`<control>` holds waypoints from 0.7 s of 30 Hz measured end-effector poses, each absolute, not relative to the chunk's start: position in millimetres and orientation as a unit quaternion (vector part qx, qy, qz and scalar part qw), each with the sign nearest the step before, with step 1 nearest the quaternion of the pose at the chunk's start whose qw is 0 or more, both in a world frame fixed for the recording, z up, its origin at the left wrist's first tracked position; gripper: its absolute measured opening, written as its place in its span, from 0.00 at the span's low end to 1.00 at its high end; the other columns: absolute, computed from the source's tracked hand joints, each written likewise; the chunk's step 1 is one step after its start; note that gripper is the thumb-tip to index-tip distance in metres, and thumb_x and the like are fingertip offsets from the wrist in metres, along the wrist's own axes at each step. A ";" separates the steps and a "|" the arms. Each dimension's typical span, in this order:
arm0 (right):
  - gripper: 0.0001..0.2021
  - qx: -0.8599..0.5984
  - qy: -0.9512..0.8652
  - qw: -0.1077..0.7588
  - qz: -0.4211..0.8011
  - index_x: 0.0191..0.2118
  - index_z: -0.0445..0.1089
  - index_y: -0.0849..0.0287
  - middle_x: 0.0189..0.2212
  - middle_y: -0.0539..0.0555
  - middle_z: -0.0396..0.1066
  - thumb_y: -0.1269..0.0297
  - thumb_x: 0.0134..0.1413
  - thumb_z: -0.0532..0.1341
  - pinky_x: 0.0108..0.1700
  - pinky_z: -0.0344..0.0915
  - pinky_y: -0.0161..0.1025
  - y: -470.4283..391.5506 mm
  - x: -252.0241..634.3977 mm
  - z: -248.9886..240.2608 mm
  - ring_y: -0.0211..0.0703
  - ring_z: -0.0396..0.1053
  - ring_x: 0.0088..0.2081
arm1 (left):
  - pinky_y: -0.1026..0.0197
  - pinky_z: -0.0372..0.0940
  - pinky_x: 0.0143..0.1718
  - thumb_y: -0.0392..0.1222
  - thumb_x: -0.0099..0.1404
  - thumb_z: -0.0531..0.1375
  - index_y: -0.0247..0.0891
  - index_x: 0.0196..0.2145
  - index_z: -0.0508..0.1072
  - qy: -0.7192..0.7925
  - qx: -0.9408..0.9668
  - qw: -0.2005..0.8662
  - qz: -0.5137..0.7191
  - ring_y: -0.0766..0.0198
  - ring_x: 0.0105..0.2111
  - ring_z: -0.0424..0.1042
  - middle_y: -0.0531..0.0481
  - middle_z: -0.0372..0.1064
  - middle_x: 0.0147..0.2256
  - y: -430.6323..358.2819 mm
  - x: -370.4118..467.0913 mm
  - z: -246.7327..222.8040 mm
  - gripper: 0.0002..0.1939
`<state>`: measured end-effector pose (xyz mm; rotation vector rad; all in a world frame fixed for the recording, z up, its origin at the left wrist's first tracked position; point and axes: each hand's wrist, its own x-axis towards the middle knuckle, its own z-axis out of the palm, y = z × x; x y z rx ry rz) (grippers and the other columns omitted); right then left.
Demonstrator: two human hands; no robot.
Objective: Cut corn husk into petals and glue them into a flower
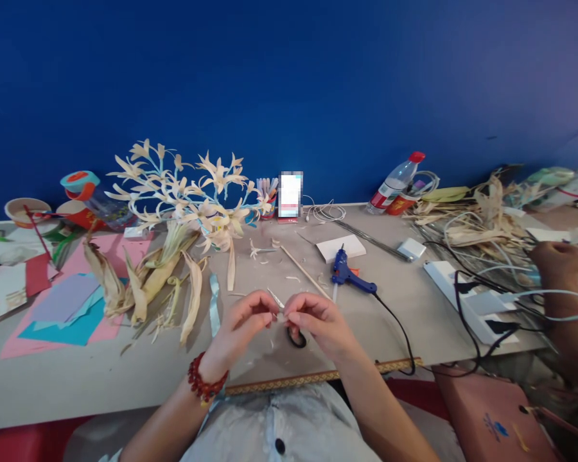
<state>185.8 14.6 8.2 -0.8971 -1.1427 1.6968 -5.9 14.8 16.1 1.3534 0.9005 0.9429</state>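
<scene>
With left grip (243,327) and right grip (322,323), you pinched a tiny pale piece (280,317) above the scissors (275,298).

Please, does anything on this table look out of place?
Mostly the pale scraps: they lie scattered between the flowers and the glue gun, not gathered. The gun's black cord seems to dip over the front edge of the table.

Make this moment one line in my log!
left hand: pinching tiny pale piece | right hand: pinching same piece | scissors: partly hidden by right hand | blue glue gun: beyond right hand
</scene>
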 end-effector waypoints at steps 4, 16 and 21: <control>0.12 -0.377 -0.366 0.421 0.739 0.28 0.74 0.60 0.24 0.50 0.72 0.56 0.47 0.70 0.24 0.62 0.31 12.5 180.3 5.3 0.32 0.63 0.20 | 0.54 0.65 0.42 0.42 0.64 0.57 0.38 0.35 0.71 0.356 0.659 0.513 0.420 0.56 0.39 0.69 0.45 0.70 0.36 12.6 -5.4 19.7 0.06; 0.13 -0.363 -0.364 0.421 0.747 0.26 0.70 0.59 0.21 0.46 0.68 0.59 0.43 0.72 0.23 0.61 0.29 6.5 173.6 10.9 0.31 0.62 0.19 | 0.58 0.63 0.36 0.41 0.63 0.59 0.39 0.28 0.69 0.356 0.610 0.548 0.448 0.60 0.33 0.68 0.50 0.66 0.28 10.2 1.3 12.7 0.07; 0.12 -0.356 -0.358 0.410 0.760 0.27 0.69 0.59 0.20 0.45 0.67 0.60 0.44 0.71 0.22 0.61 0.29 5.8 171.8 6.2 0.31 0.62 0.18 | 0.59 0.62 0.36 0.41 0.62 0.57 0.39 0.28 0.69 0.349 0.592 0.579 0.438 0.61 0.32 0.67 0.50 0.66 0.29 8.5 -2.4 14.5 0.06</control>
